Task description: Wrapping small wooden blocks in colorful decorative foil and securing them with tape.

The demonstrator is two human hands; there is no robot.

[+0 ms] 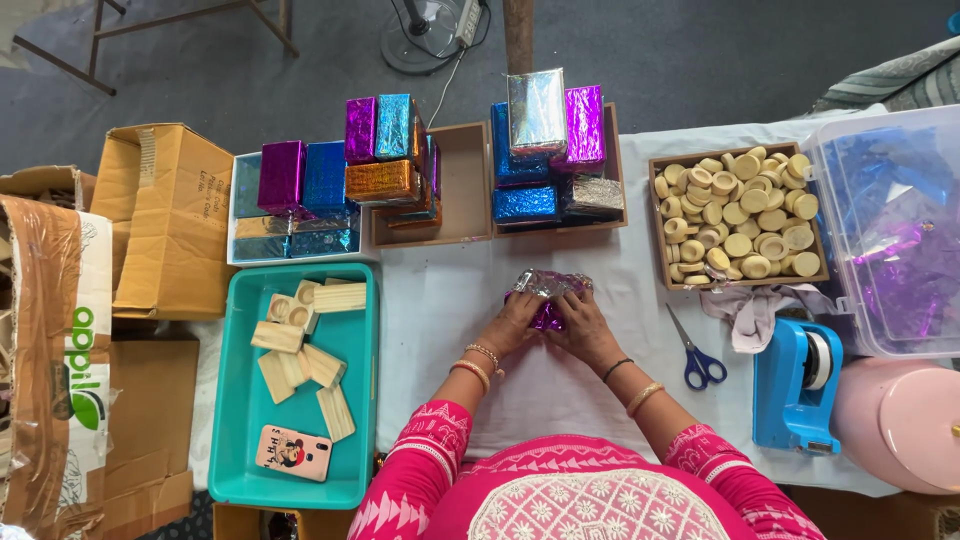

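Head view: at the frame's centre, your left hand [515,325] and right hand [585,328] both clamp a purple foil-wrapped block [548,298] on the white counter [440,300]; blue scissors [697,355] lie right of them.

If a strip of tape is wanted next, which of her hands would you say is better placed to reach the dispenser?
Probably the right hand: the blue tape dispenser stands on its side of the table, beyond the scissors. The left hand would have to cross over the purple parcel.
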